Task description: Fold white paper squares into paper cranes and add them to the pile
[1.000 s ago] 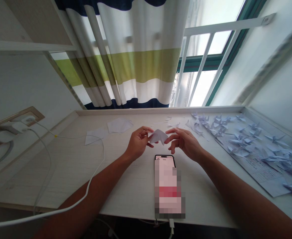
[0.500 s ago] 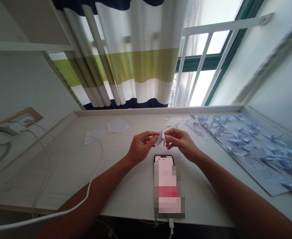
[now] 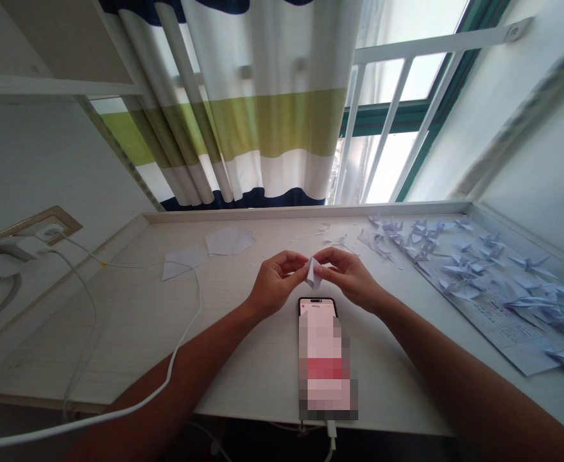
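A small folded piece of white paper [image 3: 312, 273] is pinched between both my hands just above the desk. My left hand [image 3: 276, 282] grips its left side with closed fingers. My right hand [image 3: 351, 276] pinches its right side, fingers curled. Right below the paper a phone [image 3: 324, 350] lies flat on the desk [image 3: 243, 359], screen up.
Several folded paper cranes [image 3: 459, 266] lie across a printed sheet [image 3: 507, 330] at the right. Loose white paper sheets [image 3: 228, 241] lie at the back left. A white cable [image 3: 185, 327] runs from a wall charger [image 3: 15, 247] across the desk. A striped curtain and window stand behind.
The paper, earlier spread wider between my hands, is folded narrower now. Both hands have drawn closer together around it.
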`<state>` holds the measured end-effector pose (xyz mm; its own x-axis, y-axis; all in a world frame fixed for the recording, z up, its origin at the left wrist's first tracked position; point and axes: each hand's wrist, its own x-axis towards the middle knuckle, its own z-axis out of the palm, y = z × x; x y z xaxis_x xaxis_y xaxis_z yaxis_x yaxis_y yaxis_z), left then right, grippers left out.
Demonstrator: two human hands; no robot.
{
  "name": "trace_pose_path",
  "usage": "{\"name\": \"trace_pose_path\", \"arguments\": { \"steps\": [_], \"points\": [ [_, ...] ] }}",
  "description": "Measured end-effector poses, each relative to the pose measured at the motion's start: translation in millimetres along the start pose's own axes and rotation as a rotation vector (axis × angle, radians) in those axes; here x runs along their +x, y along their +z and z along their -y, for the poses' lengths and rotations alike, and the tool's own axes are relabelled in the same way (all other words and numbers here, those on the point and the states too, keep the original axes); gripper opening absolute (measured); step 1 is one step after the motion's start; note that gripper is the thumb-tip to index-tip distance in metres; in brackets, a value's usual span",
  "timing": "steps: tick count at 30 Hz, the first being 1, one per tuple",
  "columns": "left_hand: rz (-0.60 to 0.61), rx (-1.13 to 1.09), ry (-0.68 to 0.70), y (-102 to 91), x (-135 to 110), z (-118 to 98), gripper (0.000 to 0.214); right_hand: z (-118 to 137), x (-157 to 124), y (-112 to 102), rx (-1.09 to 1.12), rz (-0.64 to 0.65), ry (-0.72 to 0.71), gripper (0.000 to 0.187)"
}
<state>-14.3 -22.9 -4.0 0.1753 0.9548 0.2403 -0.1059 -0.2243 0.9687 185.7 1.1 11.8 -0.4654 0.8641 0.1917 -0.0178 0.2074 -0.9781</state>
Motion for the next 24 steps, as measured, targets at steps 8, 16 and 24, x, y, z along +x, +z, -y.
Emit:
{"name": "trace_pose_path", "arguments": {
  "steps": [8, 16, 24],
  "points": [
    [-0.015, 0.144, -0.077, -1.9, -1.0, -4.5, 0.035, -1.2, -1.1, 0.1, -0.062, -0.074, 0.013, 0.036],
    [-0.008, 0.082, -0.084, -4.7, 2.2, -1.8, 0.030, -5.4, -0.7, 1.9, -0.106, -0.045, -0.024, 0.036],
    [0.121, 0.027, -0.121, -3.8, 1.3, 3.8, 0.033, -2.6, -2.3, 8.1, -0.173, -0.089, -0.136, 0.032]
  ]
}}
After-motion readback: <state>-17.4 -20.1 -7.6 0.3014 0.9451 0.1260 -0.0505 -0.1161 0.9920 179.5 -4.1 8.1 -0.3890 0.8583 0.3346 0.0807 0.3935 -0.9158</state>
